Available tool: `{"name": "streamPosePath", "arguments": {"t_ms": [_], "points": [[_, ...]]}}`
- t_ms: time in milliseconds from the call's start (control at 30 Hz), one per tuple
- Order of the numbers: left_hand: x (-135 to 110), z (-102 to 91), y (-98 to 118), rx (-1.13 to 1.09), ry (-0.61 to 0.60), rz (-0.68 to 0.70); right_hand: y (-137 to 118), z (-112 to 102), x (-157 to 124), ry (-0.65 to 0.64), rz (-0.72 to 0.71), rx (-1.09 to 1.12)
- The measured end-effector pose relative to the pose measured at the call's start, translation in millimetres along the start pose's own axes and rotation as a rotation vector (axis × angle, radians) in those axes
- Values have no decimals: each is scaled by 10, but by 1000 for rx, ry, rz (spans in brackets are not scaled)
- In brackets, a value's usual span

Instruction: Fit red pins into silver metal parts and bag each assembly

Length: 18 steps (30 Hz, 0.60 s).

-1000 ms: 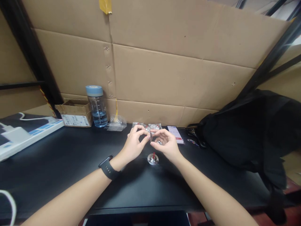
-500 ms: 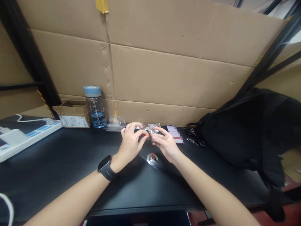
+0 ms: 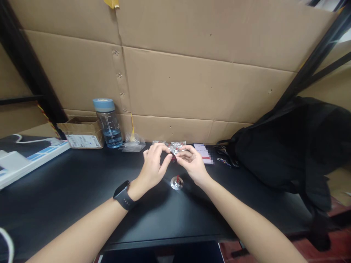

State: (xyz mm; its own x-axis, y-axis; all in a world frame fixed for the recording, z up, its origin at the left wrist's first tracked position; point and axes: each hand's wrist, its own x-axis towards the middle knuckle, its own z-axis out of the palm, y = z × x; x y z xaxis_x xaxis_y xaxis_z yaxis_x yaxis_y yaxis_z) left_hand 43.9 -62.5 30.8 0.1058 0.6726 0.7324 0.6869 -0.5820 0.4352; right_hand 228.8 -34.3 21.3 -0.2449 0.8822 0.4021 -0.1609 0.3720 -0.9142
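Now that the small piece [image 3: 173, 157] has tilted to show red, the left hand [image 3: 154, 163] and right hand [image 3: 194, 166]—both pinching it by the fingertips—seem mid-adjustment.

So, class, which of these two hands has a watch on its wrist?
The left hand: a black watch is strapped round its wrist, while the right hand has a bare wrist.
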Motion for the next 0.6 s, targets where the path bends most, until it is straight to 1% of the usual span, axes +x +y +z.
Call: {"name": "streamPosePath", "arguments": {"t_ms": [67, 167, 233, 300, 400, 600], "points": [[16, -22, -7, -78, -52, -46, -20, -6, -9, -31, -51, -127], [28, -39, -40, -81, -216, -52, -60, -10, -26, -70, -131, -315], [20, -24, -73, -43, -313, -32, -87, -14, -30, -77, -175, -373], [3, 5, -102, -6, -364, -13, -107, -24, -26, -71, -195, -389], [-15, 43, -117, 11, -386, -6, -118, -48, -12, -59, -200, -387], [-6, 56, -95, 74, -300, 11, -75, -44, -8, -103, -188, -382]]}}
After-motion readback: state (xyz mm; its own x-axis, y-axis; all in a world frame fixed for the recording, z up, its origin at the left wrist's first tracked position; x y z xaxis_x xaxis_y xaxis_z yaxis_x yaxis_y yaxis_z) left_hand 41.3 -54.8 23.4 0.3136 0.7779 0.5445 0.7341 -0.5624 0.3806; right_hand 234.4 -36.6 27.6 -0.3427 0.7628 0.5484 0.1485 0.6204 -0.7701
